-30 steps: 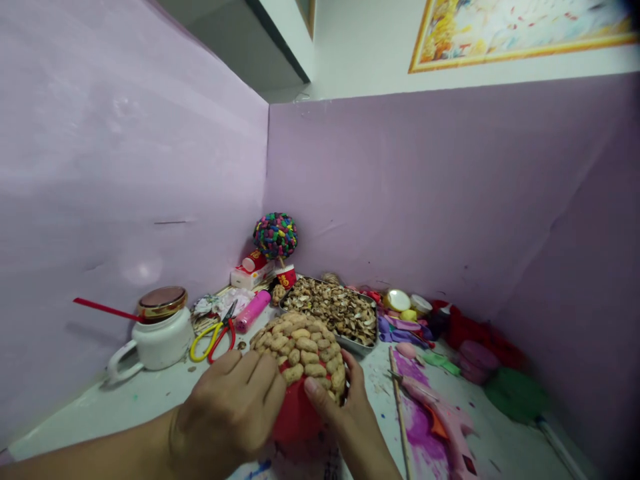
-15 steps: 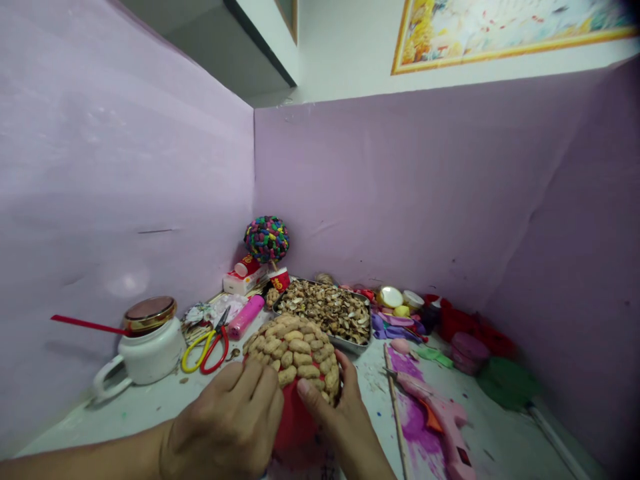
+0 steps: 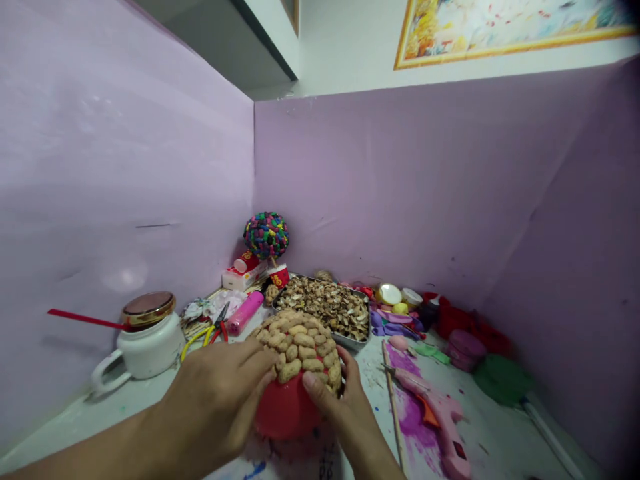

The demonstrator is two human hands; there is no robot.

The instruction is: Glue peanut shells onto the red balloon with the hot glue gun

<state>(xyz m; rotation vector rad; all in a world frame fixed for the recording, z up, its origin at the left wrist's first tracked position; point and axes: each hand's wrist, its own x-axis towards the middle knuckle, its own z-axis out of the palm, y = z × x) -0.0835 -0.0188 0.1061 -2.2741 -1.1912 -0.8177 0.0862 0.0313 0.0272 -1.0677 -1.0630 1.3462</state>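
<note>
In front of me is a red ball [image 3: 287, 410], its upper part covered with unshelled peanuts [image 3: 303, 340] and its lower front bare and smooth. My right hand [image 3: 345, 403] grips its right side, thumb on the front by the lowest peanuts and fingers wrapped behind. On the left, my left hand [image 3: 220, 390] is closed against the ball, its bent fingers on the edge peanuts and its thumb low beside the red surface. Whether a loose peanut is under those fingertips is hidden. Behind the ball stands a metal tray [image 3: 357, 344] of broken peanut shells [image 3: 325, 303].
Left are a white lidded mug [image 3: 153, 350] with a red stick, scissors [image 3: 216, 328] and a pink roll [image 3: 245, 313]. A multicoloured ball [image 3: 267, 235] stands at the back. A pink glue gun [image 3: 440, 407], purple-stained board [image 3: 413, 413] and green round thing [image 3: 503, 380] lie right.
My left hand has shifted from a fist in front of the ball to its left side, baring more of the red surface and covering part of the scissors. My right hand keeps its grip.
</note>
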